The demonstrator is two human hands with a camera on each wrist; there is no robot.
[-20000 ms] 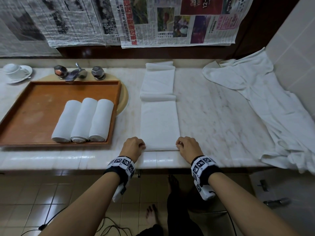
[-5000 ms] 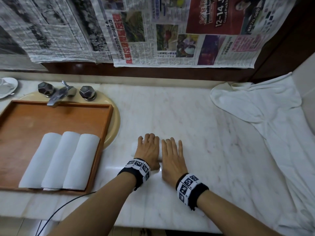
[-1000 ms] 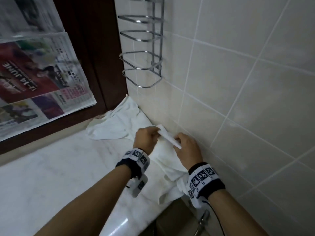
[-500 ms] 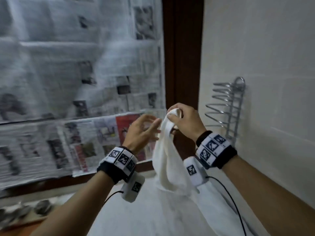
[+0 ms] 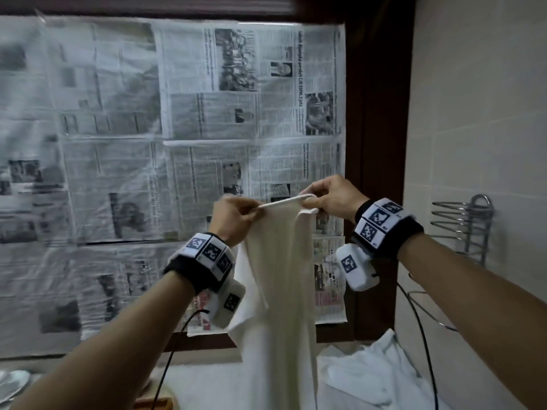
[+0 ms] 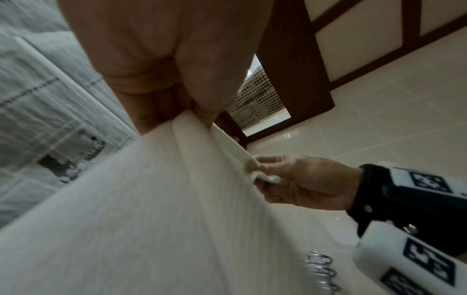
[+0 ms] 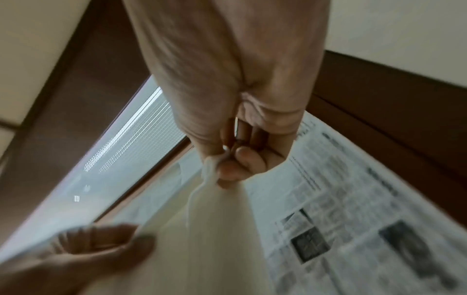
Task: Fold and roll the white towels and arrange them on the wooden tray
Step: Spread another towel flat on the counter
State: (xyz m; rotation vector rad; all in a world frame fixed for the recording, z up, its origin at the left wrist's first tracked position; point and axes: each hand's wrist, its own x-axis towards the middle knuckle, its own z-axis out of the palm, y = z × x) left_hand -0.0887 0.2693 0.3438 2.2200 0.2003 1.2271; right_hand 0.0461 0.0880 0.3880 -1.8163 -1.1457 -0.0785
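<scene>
A white towel (image 5: 281, 279) hangs lengthwise in front of me, held up by its top edge. My left hand (image 5: 233, 216) pinches that edge at its left end, and my right hand (image 5: 331, 196) pinches the right corner a little higher. The hem stretches taut between them. In the left wrist view the towel (image 6: 156, 209) fills the lower frame, with my left hand (image 6: 177, 95) above it and my right hand (image 6: 303, 183) gripping the far corner. In the right wrist view my right hand (image 7: 227, 159) bunches the towel (image 7: 209, 229) and my left hand (image 7: 83, 251) holds it lower left. A corner of the wooden tray (image 5: 155, 405) shows at the bottom.
More white towels (image 5: 376, 377) lie heaped on the marble counter (image 5: 201, 386) at the lower right. Newspaper (image 5: 177, 143) covers the wall ahead. A wire rack (image 5: 464, 229) hangs on the tiled wall to the right. A white saucer (image 5: 11, 383) sits at the far left.
My left hand has closed on the towel's top edge and drawn away from the right hand, so the hem now spreads between them. The towel hangs higher.
</scene>
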